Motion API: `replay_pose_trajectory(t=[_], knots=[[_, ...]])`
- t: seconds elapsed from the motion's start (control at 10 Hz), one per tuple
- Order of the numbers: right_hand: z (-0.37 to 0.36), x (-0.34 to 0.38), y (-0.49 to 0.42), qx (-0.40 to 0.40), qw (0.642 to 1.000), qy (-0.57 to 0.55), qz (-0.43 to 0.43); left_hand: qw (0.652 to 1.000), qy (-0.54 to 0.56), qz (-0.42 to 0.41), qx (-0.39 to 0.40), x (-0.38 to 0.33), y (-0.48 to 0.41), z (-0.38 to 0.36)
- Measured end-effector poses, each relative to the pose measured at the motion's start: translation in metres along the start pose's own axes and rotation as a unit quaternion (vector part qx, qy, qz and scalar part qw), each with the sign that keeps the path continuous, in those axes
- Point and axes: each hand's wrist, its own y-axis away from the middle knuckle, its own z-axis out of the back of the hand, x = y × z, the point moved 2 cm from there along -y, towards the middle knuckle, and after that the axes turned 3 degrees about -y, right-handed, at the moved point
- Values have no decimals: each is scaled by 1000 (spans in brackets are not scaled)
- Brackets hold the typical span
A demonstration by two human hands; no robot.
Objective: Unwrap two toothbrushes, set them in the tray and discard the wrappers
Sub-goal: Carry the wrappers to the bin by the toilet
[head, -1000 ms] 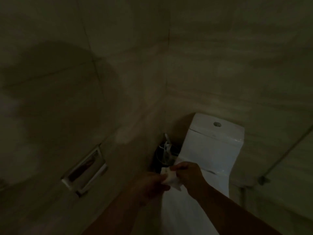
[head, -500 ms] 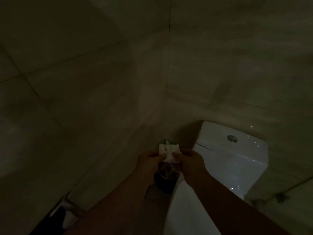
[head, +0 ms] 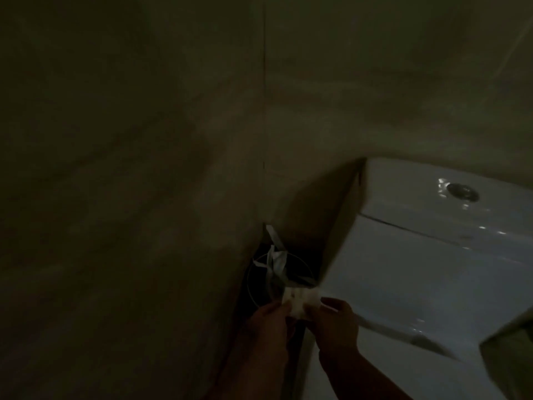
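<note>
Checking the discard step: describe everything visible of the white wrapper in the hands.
The wrapper is a small, crumpled white piece, perhaps paper or thin plastic; dim light hides detail. The left hand and right hand pinch it from either side, just over the round dark bin between wall and toilet.

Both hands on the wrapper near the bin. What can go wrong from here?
The wrapper, pinched by the left hand and right hand, sits at the near rim of the bin; released here it may miss and drop beside the toilet. Scraps already poking out of the bin could also deflect it.
</note>
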Motion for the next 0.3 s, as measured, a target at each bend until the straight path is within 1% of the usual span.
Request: replay_pose_trajectory(t=[0.1, 0.2, 0.3], knots=[[-24, -30, -45, 22, 995, 74, 56, 999, 30, -18, -34, 18, -65, 7], [-56, -47, -82, 63, 984, 134, 100, 997, 35, -62, -34, 18, -119, 16], [-84, -55, -112, 63, 978, 157, 120, 994, -16, -95, -45, 4, -158, 18]])
